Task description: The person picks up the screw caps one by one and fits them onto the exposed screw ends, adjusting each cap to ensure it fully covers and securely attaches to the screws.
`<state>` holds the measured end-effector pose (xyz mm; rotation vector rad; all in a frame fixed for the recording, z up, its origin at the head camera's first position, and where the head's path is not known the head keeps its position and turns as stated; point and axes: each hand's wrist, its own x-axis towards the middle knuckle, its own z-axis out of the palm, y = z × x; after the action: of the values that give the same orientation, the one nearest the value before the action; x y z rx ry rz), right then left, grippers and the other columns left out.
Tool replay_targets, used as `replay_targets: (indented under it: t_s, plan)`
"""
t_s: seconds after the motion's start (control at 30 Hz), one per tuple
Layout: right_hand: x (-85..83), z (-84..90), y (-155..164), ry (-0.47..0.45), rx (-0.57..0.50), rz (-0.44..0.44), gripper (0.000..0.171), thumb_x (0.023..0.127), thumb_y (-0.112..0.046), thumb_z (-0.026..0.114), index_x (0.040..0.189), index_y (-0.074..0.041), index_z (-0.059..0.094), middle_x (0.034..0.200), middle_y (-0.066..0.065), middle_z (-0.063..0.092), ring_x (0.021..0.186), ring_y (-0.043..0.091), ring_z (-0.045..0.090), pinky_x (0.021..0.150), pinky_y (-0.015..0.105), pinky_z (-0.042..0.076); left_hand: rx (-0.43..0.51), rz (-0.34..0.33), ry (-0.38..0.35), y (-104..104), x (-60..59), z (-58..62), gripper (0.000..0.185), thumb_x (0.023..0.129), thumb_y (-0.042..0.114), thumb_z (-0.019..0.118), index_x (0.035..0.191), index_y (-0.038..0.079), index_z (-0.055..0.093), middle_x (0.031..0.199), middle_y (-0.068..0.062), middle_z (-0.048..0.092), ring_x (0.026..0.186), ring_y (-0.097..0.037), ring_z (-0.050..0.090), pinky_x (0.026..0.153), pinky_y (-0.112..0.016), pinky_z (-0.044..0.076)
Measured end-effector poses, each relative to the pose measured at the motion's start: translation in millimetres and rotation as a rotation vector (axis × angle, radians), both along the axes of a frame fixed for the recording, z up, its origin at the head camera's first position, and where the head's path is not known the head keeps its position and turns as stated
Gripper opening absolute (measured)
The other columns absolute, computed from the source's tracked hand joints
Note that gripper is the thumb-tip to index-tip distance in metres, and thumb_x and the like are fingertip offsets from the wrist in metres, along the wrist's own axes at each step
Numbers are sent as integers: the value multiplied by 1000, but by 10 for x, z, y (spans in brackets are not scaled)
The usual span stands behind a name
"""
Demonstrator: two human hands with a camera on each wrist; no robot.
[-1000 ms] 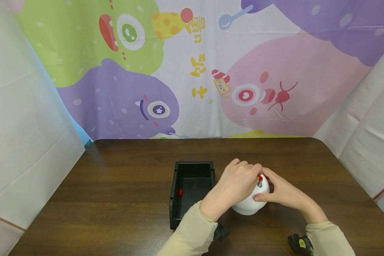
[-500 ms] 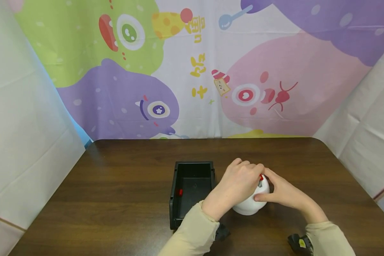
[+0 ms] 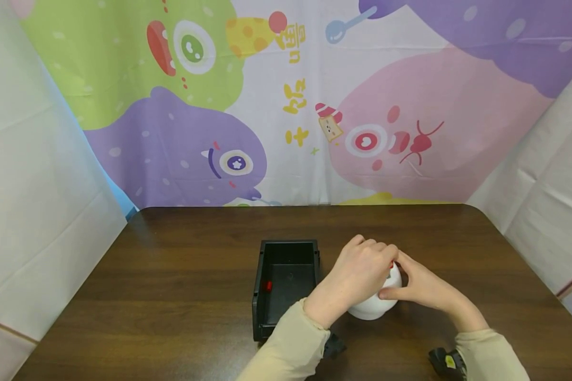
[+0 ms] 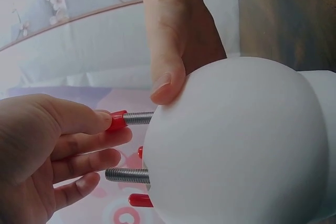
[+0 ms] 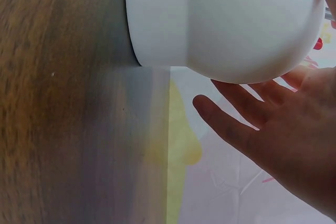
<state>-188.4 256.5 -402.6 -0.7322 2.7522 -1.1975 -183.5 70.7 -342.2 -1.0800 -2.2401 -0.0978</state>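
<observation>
From the head camera, a white dome (image 3: 376, 301) stands on the brown table (image 3: 181, 296), just right of a black tray (image 3: 286, 283) that has a small red piece (image 3: 268, 286) inside. The left hand (image 3: 357, 275) reaches over the dome's top from the left with curled fingers, and the right hand (image 3: 421, 288) rests against its right side, thumb on the white surface. In the left wrist view, the left hand's (image 4: 47, 150) fingertips pinch the red cap of a threaded pin (image 4: 128, 119) that sticks out of the dome (image 4: 236, 145); the pin's long axis runs straight from the dome toward that hand, so the left hand is the nearer one to it. A second pin (image 4: 126, 175) sits just below. In the right wrist view, the right hand (image 5: 283, 145) lies with straight fingers against the dome (image 5: 220, 24), steadying rather than gripping it.
</observation>
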Motion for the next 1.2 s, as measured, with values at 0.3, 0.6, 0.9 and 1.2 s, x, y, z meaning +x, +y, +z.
replay_targets:
  t_s: [0.3, 0.6, 0.9, 1.2]
  plan:
    - [8, 2, -4, 15, -6, -2, 69, 72, -30, 76, 127, -9, 39, 117, 4, 52, 98, 7, 50, 79, 28, 46, 21, 3, 55, 30, 1, -26, 6, 81, 17, 60, 79, 21, 64, 74, 13, 64, 66, -2, 57, 61, -18, 35]
    - [-6, -18, 6, 11, -2, -9, 72, 71, -30, 76, 128, -9, 38, 119, 5, 51, 100, 7, 50, 79, 29, 46, 22, 2, 69, 50, -7, -52, 6, 81, 18, 59, 77, 21, 63, 73, 13, 63, 64, -3, 55, 60, -18, 34]
    - [-4, -14, 3, 3, 2, -14, 70, 71, -32, 76, 127, -10, 39, 118, 5, 51, 99, 8, 50, 79, 28, 46, 4, 20, 81, 53, -1, -58, 4, 79, 19, 64, 79, 22, 62, 75, 12, 64, 67, -3, 56, 61, -18, 35]
    - [8, -2, -8, -4, -5, -17, 68, 71, -31, 77, 124, -10, 41, 115, 5, 52, 96, 9, 51, 77, 29, 47, -6, 20, 71, 45, 3, -69, 3, 79, 21, 65, 81, 22, 62, 75, 12, 63, 67, -3, 56, 62, -17, 36]
